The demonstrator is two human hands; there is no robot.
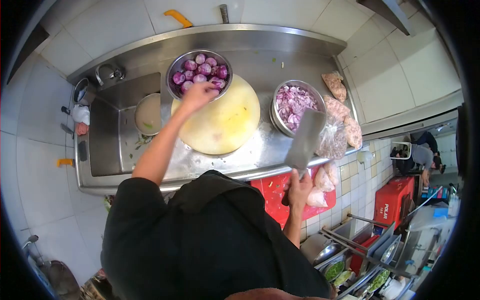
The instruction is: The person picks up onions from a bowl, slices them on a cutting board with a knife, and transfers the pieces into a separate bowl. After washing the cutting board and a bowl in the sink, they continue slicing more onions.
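My left hand [201, 96] reaches over the near rim of a metal bowl [171, 80] full of peeled red onions [190, 65]. Its fingers curl down onto one red onion [217, 82] at the right side; the fingertips are partly hidden. A cleaver [306, 140] is in my right hand [299, 189], gripped by the handle with its broad blade pointing up and away from me. Behind the blade stands a second metal bowl [274, 111] of chopped red onion [294, 102]. A round, yellowish cutting board [225, 122] lies below the onion bowl, partly under its edge.
A sink [107, 150] with a bowl of cloudy liquid [148, 114] is at left. Bags of pale, pinkish food [336, 110] sit at the counter's right end. Below are a red tray [272, 192] and more bags [320, 186]. Another person [422, 155] is at far right.
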